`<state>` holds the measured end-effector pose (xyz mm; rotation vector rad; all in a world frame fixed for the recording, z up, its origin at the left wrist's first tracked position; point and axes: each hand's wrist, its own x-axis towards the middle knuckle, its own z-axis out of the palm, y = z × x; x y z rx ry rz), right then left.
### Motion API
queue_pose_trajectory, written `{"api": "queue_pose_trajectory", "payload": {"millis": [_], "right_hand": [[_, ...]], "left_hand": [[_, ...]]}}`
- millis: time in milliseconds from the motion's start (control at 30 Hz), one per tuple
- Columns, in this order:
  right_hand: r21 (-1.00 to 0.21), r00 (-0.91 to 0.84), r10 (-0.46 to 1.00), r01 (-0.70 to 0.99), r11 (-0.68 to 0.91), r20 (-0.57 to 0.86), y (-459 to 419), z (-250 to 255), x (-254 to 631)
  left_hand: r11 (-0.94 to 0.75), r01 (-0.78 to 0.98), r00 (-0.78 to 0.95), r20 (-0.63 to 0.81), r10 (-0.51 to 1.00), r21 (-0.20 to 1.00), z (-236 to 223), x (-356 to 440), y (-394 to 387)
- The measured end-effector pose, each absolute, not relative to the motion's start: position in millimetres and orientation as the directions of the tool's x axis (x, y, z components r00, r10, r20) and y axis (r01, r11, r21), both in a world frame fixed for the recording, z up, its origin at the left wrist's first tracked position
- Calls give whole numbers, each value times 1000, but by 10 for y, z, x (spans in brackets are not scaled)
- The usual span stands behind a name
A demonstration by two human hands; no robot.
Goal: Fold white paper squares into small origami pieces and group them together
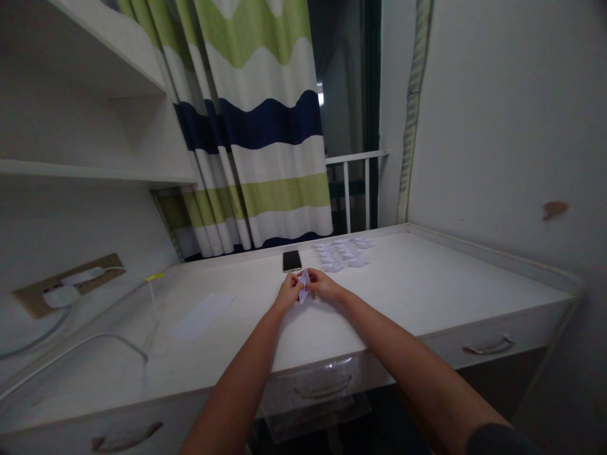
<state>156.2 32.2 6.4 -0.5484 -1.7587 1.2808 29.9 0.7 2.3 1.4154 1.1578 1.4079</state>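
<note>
Between my two hands is a small folded piece of white paper (304, 287), pointed at top and bottom and held upright just above the desk. My left hand (288, 291) pinches its left side with the fingers closed. On the other side, my right hand (323, 285) grips it between thumb and fingers. Several folded white paper pieces (341, 254) lie in rows behind my right hand. Flat white paper sheets (203, 316) rest on the desk to the left of my hands.
A dark-screened phone (292, 261) lies just beyond my hands on the white desk (427, 278). At the left, plugs sit in a wall socket (71, 284), and a white cable (95, 341) crosses the desk. A striped curtain (270, 151) hangs behind. Drawer handles (488, 346) line the desk front.
</note>
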Motion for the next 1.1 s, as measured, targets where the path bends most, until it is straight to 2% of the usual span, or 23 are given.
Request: {"api": "queue_pose_trajectory", "payload": {"millis": [167,633,900,1100], "right_hand": [[-929,-532,765,-143,340,362,252,126,1554],[-933,-543,763,-130,337,351,211,187,1591],[-951,-535,787,-189,244,308,189,197,1615],[-949,-529,806,-294,116,263,178,208,1602]], "left_hand": [[-229,84,-53,233,971,970,37,337,-18],[-201,-74,-27,199,980,977,137,355,-121],[-187,-88,-22,185,982,979,164,346,-148],[-172,-91,-34,169,985,981,162,350,-125]]}}
